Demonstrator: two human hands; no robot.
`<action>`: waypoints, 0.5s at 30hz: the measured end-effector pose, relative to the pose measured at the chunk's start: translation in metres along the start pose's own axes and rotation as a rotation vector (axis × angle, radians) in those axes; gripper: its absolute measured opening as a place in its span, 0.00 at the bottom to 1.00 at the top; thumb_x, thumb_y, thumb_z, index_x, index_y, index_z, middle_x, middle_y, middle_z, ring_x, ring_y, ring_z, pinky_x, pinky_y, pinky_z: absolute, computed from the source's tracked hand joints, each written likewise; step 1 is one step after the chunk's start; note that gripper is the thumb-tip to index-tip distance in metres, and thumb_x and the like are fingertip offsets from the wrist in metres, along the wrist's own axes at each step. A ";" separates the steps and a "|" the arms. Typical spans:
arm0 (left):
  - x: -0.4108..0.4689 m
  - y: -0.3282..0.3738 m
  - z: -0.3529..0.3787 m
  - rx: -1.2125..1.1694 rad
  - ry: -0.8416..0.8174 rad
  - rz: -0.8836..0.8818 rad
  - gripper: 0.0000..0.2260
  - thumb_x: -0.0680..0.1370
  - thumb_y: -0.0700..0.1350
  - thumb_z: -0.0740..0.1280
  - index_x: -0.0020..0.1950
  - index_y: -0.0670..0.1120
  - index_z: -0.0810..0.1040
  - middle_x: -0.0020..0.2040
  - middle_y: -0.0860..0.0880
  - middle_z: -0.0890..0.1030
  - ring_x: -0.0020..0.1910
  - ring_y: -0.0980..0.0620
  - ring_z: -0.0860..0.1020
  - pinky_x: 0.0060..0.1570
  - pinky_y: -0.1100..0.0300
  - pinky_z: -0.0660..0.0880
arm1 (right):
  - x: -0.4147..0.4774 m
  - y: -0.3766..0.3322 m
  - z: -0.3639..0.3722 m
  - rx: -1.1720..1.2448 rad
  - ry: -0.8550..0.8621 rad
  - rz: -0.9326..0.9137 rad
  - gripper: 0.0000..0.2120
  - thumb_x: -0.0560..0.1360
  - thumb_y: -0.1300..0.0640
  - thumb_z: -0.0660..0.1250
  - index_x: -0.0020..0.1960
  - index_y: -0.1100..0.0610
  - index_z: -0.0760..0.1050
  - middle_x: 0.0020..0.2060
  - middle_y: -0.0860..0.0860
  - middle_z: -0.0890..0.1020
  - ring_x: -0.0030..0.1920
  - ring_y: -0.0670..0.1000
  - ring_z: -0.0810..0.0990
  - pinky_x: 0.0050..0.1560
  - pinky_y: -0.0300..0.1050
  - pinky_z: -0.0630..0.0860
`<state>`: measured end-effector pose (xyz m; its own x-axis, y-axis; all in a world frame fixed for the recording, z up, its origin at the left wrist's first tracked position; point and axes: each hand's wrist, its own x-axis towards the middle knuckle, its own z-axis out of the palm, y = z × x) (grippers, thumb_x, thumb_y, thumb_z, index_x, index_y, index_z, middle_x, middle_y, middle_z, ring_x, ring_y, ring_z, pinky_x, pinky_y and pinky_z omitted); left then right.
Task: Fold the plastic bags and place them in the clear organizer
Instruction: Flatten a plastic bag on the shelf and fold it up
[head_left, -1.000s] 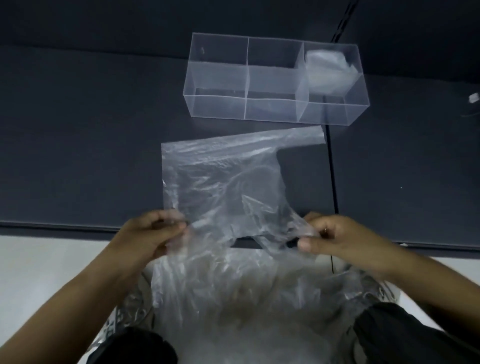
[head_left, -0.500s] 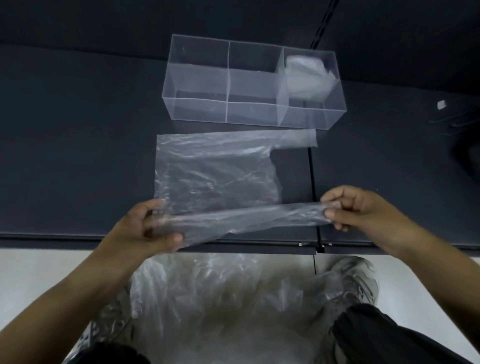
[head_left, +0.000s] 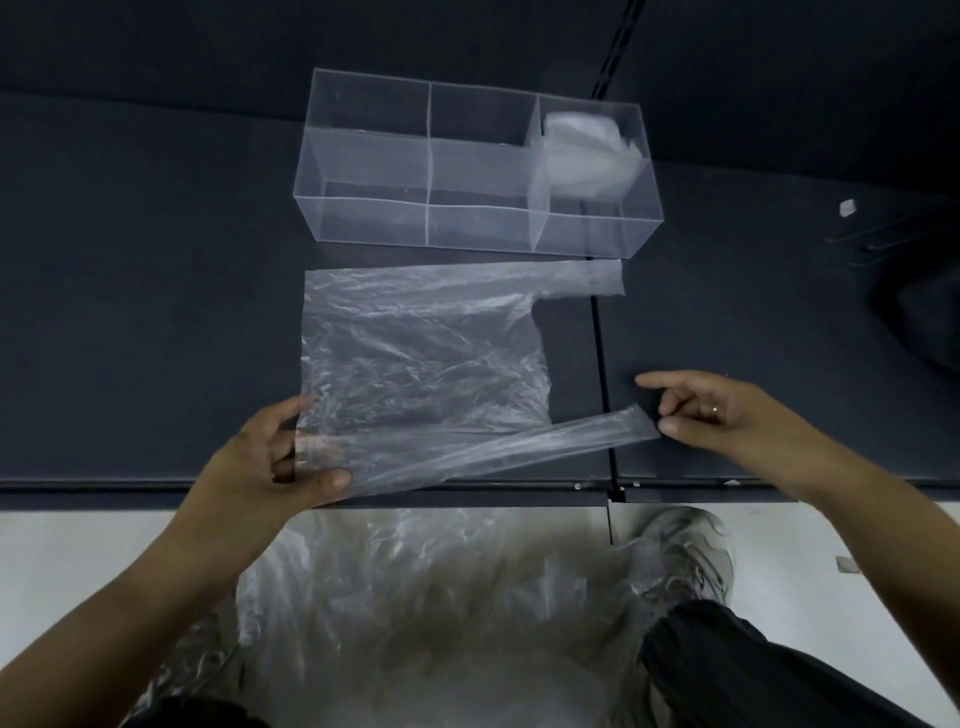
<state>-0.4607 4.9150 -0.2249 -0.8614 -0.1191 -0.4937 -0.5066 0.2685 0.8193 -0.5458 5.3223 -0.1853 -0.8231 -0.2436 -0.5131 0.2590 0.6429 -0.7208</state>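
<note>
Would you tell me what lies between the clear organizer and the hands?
In the head view, a plastic bag lies spread flat there; the left hand and right hand hold its near edge.

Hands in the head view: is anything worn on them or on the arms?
The left hand wears nothing. The right hand has a thin ring on one finger. No gloves, sleeves or watch show on either arm.

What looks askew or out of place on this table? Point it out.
Nothing looks spilled. The plastic bag lies flat, but its near handle slants where the right hand pinches it, unlike the straight far handle. A small white scrap lies loose on the table at right.
</note>
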 end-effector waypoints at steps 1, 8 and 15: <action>0.000 0.000 0.000 0.012 0.014 0.005 0.37 0.59 0.55 0.76 0.67 0.61 0.70 0.54 0.54 0.83 0.52 0.58 0.81 0.56 0.55 0.76 | 0.003 -0.004 0.002 -0.051 0.017 0.024 0.12 0.74 0.55 0.70 0.55 0.42 0.79 0.41 0.46 0.81 0.39 0.41 0.79 0.45 0.31 0.74; 0.003 -0.007 0.001 0.055 0.081 0.047 0.25 0.71 0.44 0.74 0.63 0.63 0.70 0.48 0.55 0.85 0.52 0.57 0.81 0.59 0.54 0.74 | 0.011 -0.008 0.019 -0.249 0.049 0.018 0.14 0.70 0.55 0.75 0.51 0.41 0.77 0.40 0.46 0.78 0.37 0.41 0.75 0.40 0.31 0.71; 0.012 -0.013 -0.007 -0.015 0.066 0.061 0.25 0.73 0.41 0.73 0.59 0.69 0.73 0.51 0.54 0.85 0.51 0.53 0.83 0.58 0.47 0.75 | 0.017 -0.013 0.017 -0.341 -0.085 -0.171 0.10 0.68 0.58 0.77 0.38 0.45 0.79 0.47 0.46 0.71 0.44 0.41 0.72 0.46 0.30 0.66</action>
<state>-0.4646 4.9038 -0.2390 -0.8911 -0.1661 -0.4223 -0.4528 0.2633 0.8519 -0.5545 5.2976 -0.1928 -0.7912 -0.4186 -0.4458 -0.0731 0.7885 -0.6107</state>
